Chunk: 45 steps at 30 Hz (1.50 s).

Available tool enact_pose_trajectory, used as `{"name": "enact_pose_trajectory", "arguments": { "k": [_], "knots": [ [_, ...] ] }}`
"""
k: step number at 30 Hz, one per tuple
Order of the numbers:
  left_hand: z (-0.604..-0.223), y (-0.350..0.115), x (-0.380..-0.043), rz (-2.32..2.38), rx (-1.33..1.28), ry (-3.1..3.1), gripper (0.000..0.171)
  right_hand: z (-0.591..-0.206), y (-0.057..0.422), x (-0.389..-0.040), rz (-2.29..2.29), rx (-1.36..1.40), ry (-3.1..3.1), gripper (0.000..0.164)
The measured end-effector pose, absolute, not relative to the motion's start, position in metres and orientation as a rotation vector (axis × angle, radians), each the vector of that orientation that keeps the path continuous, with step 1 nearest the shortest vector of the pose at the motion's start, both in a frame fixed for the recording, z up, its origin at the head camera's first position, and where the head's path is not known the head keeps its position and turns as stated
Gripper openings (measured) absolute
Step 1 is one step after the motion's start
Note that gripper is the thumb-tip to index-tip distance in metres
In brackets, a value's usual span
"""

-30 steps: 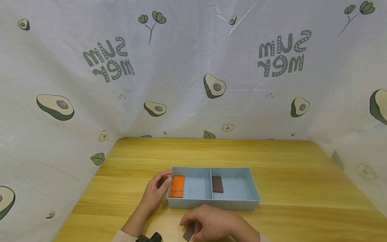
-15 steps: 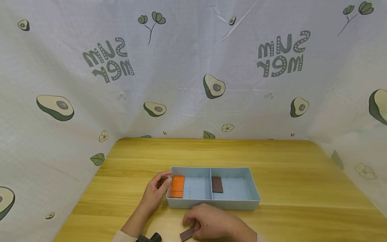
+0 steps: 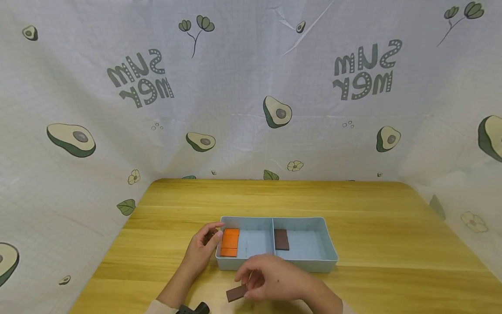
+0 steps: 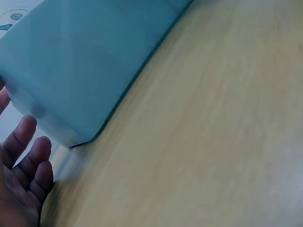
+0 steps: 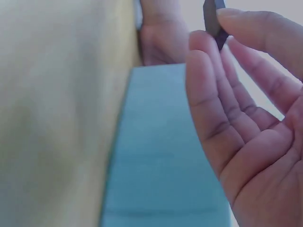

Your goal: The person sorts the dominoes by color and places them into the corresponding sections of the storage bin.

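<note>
My right hand point(image 3: 270, 279) pinches a small dark brown rectangular tile point(image 3: 236, 293) between thumb and fingers, in front of the box. In the right wrist view the tile point(image 5: 215, 21) appears edge-on under the thumb. A light blue two-part box point(image 3: 310, 266) stands on the table. Its left compartment holds orange tiles point(image 3: 229, 242) against the left wall; brown tiles point(image 3: 281, 239) lie beside the divider in the right one. My left hand point(image 3: 204, 248) rests at the box's left end, fingertips right at the rim. In the left wrist view its loosely bent fingers point(image 4: 40, 156) lie beside the end wall.
The wooden table point(image 3: 384, 226) extends around the box on all sides. A pale curtain point(image 3: 235, 87) with avocado prints hangs behind and along both sides. A black device point(image 3: 194, 308) sits at the left wrist.
My right hand has risen towards the box from the table's near side. The brown tile in it has swung from steeply slanted to nearly level. The left hand and the box have stayed put.
</note>
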<state>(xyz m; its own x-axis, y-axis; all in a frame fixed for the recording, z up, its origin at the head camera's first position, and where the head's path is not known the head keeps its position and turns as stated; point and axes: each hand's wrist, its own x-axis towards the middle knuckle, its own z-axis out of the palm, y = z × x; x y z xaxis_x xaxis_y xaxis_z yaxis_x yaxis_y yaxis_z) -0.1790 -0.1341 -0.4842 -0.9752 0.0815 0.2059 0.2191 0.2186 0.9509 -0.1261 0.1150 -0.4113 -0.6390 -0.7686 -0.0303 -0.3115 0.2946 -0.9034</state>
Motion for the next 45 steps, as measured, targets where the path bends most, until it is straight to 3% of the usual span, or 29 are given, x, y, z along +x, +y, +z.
{"name": "enact_pose_trajectory", "arguments": {
  "k": [9,27,35,45],
  "knots": [
    [-0.482,-0.133,-0.178,-1.885,-0.257,-2.377,0.026,-0.392,0.143,-0.137,-1.509,-0.989,2.241,0.024],
    [-0.481,-0.134,-0.176,-1.875,-0.262,-2.391,0.027,-0.367,0.218,-0.159,-1.672,-0.485,2.517,0.038],
    [-0.482,-0.134,-0.176,-1.877,-0.254,-2.392,0.027,-0.376,0.216,-0.165,-1.402,-0.317,2.591,0.038],
    [-0.481,-0.133,-0.176,-1.885,-0.244,-2.388,0.027,-0.401,0.202,-0.169,-1.178,-0.414,2.597,0.031]
  ]
}}
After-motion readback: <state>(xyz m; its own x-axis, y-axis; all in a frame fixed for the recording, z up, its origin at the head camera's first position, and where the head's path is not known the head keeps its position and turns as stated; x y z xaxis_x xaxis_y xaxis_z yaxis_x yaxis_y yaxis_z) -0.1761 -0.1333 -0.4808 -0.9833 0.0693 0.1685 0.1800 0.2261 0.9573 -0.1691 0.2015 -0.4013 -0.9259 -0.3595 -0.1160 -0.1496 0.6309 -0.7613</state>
